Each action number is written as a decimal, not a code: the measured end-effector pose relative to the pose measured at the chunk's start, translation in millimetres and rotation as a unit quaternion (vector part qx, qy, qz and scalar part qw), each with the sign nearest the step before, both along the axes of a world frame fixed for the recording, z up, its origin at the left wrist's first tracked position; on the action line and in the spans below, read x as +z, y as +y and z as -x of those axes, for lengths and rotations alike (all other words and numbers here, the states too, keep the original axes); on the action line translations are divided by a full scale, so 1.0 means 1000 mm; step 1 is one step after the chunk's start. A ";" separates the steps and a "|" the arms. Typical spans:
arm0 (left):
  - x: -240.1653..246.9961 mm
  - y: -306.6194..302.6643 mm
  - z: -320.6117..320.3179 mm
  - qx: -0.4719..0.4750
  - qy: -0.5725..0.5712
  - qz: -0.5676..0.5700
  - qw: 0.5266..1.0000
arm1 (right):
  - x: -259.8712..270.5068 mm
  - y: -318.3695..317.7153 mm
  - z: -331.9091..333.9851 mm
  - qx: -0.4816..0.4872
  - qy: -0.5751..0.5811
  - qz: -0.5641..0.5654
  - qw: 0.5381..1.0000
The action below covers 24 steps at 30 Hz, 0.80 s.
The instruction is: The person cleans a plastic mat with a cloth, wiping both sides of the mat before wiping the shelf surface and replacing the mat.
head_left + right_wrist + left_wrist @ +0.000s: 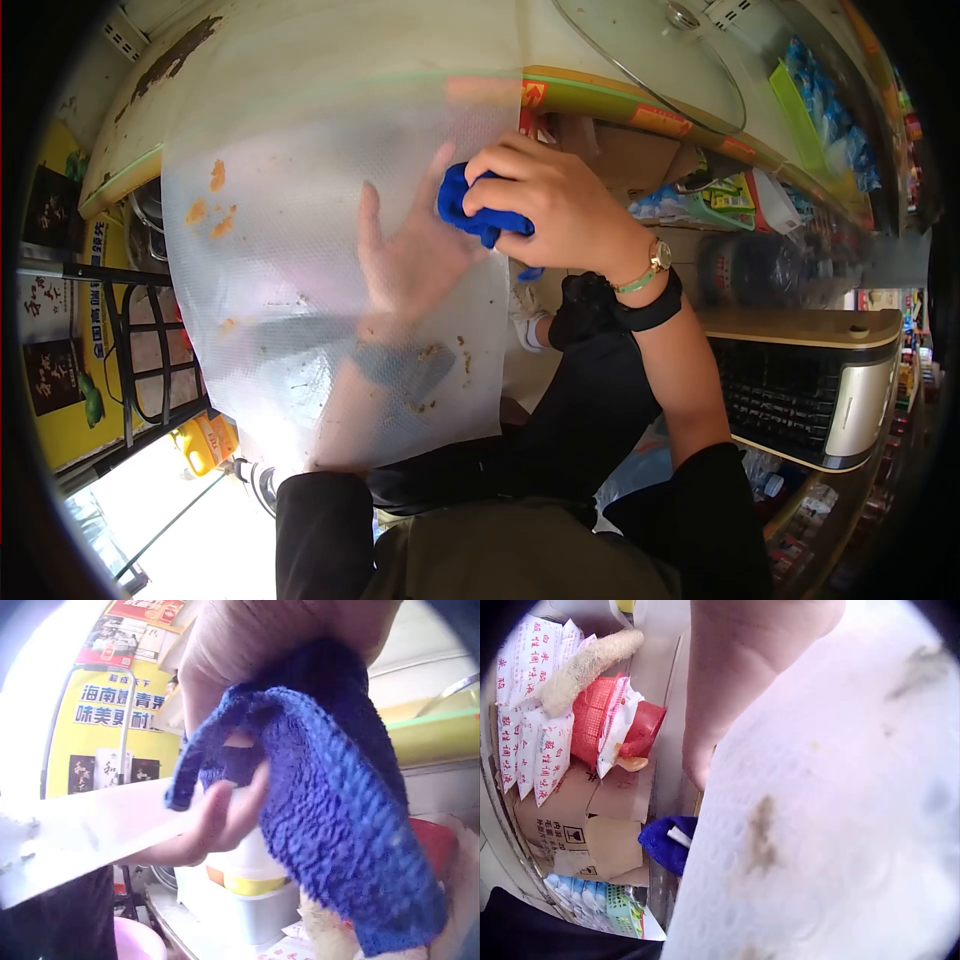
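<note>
A translucent, textured plastic sheet (290, 250) with brown stains hangs in front of me, and stains (762, 832) also show close up in the left wrist view. Behind it, seen through the plastic, is my left hand (415, 250), fingers spread and palm toward the sheet. My right hand (555, 195) grips a bunched blue cloth (455, 197) at the sheet's right edge, close to the left fingers. In the right wrist view the terry cloth (322, 787) drapes from the right hand, with left fingers (217, 825) beside the sheet's edge.
A counter edge (640, 118) with a glass lid (650, 45) lies ahead. To the right stands a black-and-beige box-shaped appliance (810, 395). A black metal rack (150, 345) is at left. Below are a cardboard box (577, 832), white packets (529, 742) and a red basket (600, 724).
</note>
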State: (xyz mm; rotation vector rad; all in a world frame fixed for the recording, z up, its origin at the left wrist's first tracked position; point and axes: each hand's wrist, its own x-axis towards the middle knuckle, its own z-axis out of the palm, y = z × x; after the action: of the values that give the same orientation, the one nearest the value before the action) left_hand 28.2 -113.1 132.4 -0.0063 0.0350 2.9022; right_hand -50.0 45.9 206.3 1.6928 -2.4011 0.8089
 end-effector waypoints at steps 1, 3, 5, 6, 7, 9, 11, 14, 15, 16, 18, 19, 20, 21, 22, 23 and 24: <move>-0.004 -0.001 -0.001 -0.009 0.018 0.039 0.999 | -0.002 0.000 0.002 -0.026 0.012 0.007 1.000; -0.006 -0.001 -0.001 -0.022 0.036 0.077 0.996 | -0.002 0.004 0.016 -0.050 0.055 0.044 0.996; -0.003 -0.001 0.002 -0.032 0.079 0.097 0.992 | 0.000 0.008 0.029 -0.102 0.105 0.073 0.987; -0.001 0.000 0.002 -0.032 0.080 0.097 0.992 | 0.002 0.011 0.032 -0.132 0.126 0.082 0.980; 0.001 0.000 0.001 -0.029 0.074 0.117 0.990 | 0.004 0.015 0.032 -0.158 0.111 0.072 0.979; 0.004 0.000 0.001 -0.023 0.070 0.137 0.988 | 0.005 0.016 0.030 -0.153 0.105 0.076 0.980; 0.004 0.001 0.001 -0.022 0.073 0.145 0.987 | 0.005 0.014 0.022 -0.135 0.091 0.070 0.984; -0.006 0.001 0.001 -0.019 0.056 0.097 0.994 | 0.004 0.003 -0.002 -0.072 0.060 0.025 0.995; -0.002 0.002 0.000 -0.018 0.056 0.096 0.994 | 0.000 -0.003 -0.008 -0.044 0.082 0.031 0.995; 0.007 0.004 -0.001 -0.005 0.017 0.052 0.998 | -0.003 -0.005 -0.014 -0.037 0.067 0.002 0.997; 0.007 0.003 -0.002 0.008 -0.023 0.009 1.000 | -0.002 -0.007 -0.015 -0.028 0.050 -0.002 0.998; -0.002 0.000 -0.002 -0.008 0.011 0.040 0.999 | -0.001 -0.005 -0.012 -0.028 0.049 -0.001 0.998; -0.008 -0.002 -0.003 -0.024 0.045 0.070 0.996 | 0.001 -0.001 -0.004 -0.051 0.056 0.003 0.997; -0.010 -0.003 -0.002 -0.025 0.045 0.070 0.996 | 0.002 0.003 0.004 -0.074 0.064 0.008 0.995; -0.011 -0.004 0.000 -0.034 0.075 0.071 0.994 | 0.003 0.006 0.012 -0.076 0.064 0.007 0.995; -0.011 -0.003 0.002 -0.043 0.105 0.073 0.991 | 0.003 0.009 0.020 -0.101 0.083 0.029 0.991; -0.008 -0.002 0.001 -0.045 0.106 0.072 0.991 | 0.002 0.012 0.027 -0.125 0.101 0.052 0.986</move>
State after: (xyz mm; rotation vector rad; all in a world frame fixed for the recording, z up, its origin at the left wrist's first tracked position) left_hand 27.0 -115.1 124.7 0.2708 0.2733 2.7913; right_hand -76.7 57.8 208.5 1.3306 -2.3260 0.6747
